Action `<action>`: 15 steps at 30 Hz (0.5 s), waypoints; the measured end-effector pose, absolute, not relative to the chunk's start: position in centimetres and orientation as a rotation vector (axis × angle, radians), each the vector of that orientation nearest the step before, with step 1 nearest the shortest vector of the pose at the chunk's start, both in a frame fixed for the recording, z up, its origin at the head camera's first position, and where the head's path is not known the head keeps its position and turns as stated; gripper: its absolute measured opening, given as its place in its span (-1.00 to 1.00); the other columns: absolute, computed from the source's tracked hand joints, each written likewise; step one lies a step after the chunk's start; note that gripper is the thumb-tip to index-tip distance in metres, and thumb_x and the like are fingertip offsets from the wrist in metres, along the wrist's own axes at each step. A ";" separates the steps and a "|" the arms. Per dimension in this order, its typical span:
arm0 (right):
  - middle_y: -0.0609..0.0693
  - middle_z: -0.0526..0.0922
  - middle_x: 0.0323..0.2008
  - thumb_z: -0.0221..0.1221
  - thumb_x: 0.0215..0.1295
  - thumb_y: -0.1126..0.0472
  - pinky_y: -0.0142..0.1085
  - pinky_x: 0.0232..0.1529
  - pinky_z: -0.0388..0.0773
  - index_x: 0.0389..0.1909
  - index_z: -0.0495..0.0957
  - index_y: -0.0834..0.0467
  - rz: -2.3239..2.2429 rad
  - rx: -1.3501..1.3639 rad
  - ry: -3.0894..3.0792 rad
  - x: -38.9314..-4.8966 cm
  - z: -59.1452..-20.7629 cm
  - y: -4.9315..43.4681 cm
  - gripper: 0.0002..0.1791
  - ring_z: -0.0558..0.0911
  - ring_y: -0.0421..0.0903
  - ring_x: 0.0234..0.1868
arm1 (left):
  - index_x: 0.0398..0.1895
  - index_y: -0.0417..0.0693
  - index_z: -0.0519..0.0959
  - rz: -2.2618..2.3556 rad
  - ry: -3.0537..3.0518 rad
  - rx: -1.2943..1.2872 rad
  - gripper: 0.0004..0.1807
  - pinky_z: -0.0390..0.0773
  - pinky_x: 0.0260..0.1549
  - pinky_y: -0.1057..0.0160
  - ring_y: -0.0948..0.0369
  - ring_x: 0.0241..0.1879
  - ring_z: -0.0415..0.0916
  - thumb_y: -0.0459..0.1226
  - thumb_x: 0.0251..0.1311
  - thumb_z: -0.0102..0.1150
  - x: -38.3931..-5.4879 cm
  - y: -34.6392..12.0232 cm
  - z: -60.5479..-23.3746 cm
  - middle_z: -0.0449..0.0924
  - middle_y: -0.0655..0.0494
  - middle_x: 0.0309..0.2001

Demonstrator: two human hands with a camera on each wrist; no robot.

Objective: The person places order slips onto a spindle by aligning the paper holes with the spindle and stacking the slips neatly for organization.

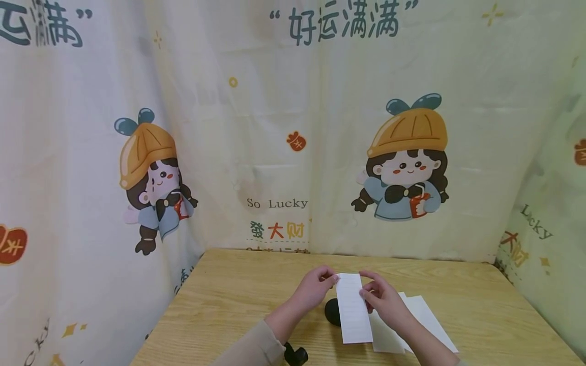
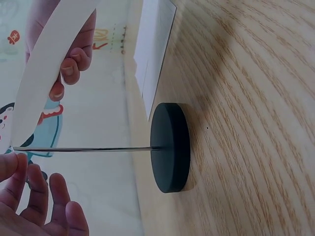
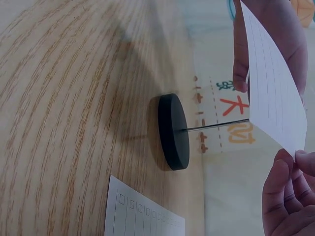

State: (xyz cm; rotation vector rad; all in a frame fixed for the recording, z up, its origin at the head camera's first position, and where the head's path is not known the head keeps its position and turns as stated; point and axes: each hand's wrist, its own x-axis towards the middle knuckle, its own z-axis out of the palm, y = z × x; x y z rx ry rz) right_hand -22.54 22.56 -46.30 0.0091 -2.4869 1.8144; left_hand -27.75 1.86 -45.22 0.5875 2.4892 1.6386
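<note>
A white lined paper slip [image 1: 354,315] hangs above the table between my two hands. My left hand [image 1: 313,290] pinches its upper left corner with thumb and fingertips, and my right hand [image 1: 384,302] holds its right edge between thumb and fingers. Behind the slip stands a paper spike with a round black base [image 2: 170,147] and a thin upright metal rod [image 2: 88,149]. In the left wrist view, the rod's top meets the slip's edge beside my left thumb. Whether the rod pierces the paper I cannot tell.
Several white sheets [image 1: 428,317] lie overlapping on the wooden table [image 1: 247,284], right of the spike and partly under my right forearm. One sheet [image 3: 140,214] bears lines and small boxes. A black object [image 1: 296,355] shows beside my left sleeve. A printed curtain [image 1: 256,152] hangs behind the table.
</note>
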 end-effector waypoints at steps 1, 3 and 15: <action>0.10 0.57 -0.32 0.18 0.37 0.39 -0.27 -0.45 0.54 0.33 0.34 0.19 1.812 0.011 -2.488 -22.5 -46.3 22.5 -0.47 0.52 -0.02 -0.49 | -0.25 0.11 0.61 1.636 2.492 0.583 -0.83 0.47 -0.30 0.16 0.27 -0.27 0.48 -0.05 0.39 0.15 -27.7 1.8 -45.2 0.56 0.27 -0.30; 0.10 0.57 -0.32 0.18 0.36 0.39 -0.27 -0.46 0.54 0.33 0.34 0.19 1.803 0.009 -2.496 -22.5 -46.3 22.5 -0.47 0.52 -0.02 -0.48 | -0.24 0.11 0.62 1.633 2.496 0.580 -0.83 0.47 -0.30 0.16 0.28 -0.27 0.48 -0.04 0.39 0.15 -27.7 1.8 -45.3 0.57 0.27 -0.30; 0.11 0.56 -0.34 0.21 0.34 0.38 -0.26 -0.47 0.56 0.33 0.31 0.23 1.807 0.109 -2.519 -22.6 -47.6 23.3 -0.44 0.52 -0.02 -0.49 | -0.30 0.09 0.62 1.542 2.537 0.583 -0.84 0.44 -0.38 0.20 0.27 -0.32 0.43 -0.08 0.36 0.19 -28.0 1.5 -46.9 0.56 0.29 -0.31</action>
